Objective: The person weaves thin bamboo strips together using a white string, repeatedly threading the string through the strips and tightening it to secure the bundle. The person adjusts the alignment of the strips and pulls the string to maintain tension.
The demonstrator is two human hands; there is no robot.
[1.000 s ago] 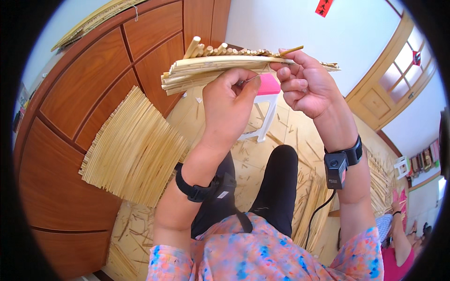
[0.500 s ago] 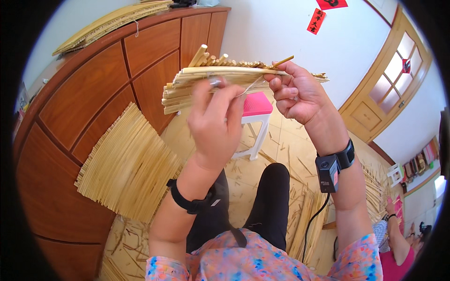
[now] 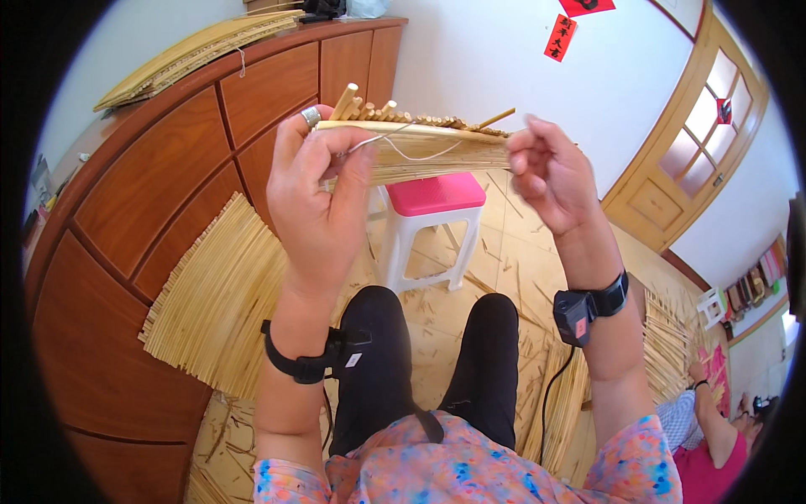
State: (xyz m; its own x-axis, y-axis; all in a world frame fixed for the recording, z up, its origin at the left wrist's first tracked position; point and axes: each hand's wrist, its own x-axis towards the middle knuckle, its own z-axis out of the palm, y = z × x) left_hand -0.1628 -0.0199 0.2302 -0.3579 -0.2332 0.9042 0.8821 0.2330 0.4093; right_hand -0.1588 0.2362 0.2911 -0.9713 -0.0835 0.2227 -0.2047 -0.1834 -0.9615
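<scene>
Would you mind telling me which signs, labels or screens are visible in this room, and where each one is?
Red paper strip: white wall, top centre, narrow upright rectangle with dark characters.
Second red paper: just above it, cut off by the frame.
Small red tag: on the wooden door's window, right.
White label: on the left wristband.

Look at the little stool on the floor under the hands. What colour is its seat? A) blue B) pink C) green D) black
B: the stool below the straw mat held by the left hand and right hand has a bright pink seat on white legs.
</scene>
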